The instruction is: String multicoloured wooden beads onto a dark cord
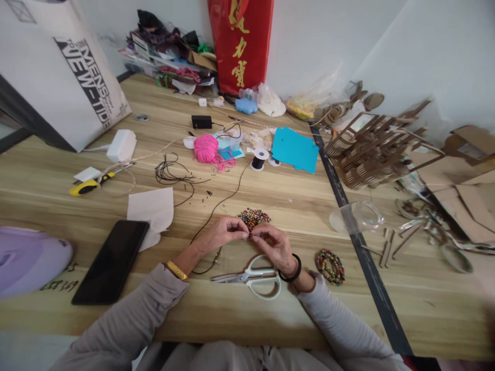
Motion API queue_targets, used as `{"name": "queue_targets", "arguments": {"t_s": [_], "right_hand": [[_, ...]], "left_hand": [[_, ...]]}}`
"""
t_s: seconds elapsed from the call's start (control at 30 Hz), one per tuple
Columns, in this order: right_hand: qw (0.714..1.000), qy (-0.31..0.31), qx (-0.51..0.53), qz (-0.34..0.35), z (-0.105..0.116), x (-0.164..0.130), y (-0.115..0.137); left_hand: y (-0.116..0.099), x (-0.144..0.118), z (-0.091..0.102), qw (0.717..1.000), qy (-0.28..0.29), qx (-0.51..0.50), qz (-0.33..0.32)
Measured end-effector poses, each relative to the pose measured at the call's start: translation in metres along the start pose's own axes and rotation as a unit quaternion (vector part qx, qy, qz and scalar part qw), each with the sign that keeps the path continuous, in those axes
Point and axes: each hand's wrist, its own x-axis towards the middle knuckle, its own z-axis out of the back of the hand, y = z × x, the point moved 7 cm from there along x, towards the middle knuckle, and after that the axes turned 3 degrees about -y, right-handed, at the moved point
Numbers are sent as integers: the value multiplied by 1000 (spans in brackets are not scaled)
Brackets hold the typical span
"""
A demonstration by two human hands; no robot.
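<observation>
My left hand [222, 233] and my right hand [273, 245] meet over the wooden table [270, 201], fingertips pinched together. Between them runs a thin black cord [224, 198] that leads back to a black spool [259, 158]; a few beads hang on the cord below my left wrist. My right fingertips pinch something tiny at the cord's end, too small to name. A pile of multicoloured beads [254, 217] lies just beyond my fingers. White-handled scissors [251, 276] rest under my hands. A finished bead bracelet [330, 266] sits to the right of my right wrist.
A black phone [111, 260] and white paper [151, 210] lie left. Pink yarn [207, 148], a blue sheet [294, 149], a clear lid [358, 216], a yellow cutter [91, 185], cardboard pieces [371, 149] and a red bag [240, 44] crowd the far side.
</observation>
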Motion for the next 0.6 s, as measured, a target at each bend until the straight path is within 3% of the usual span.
{"name": "queue_targets", "arguments": {"t_s": [0.6], "right_hand": [[1000, 2, -6, -6, 0, 0, -1]], "left_hand": [[0, 0, 0, 1000, 3, 5, -1]]}}
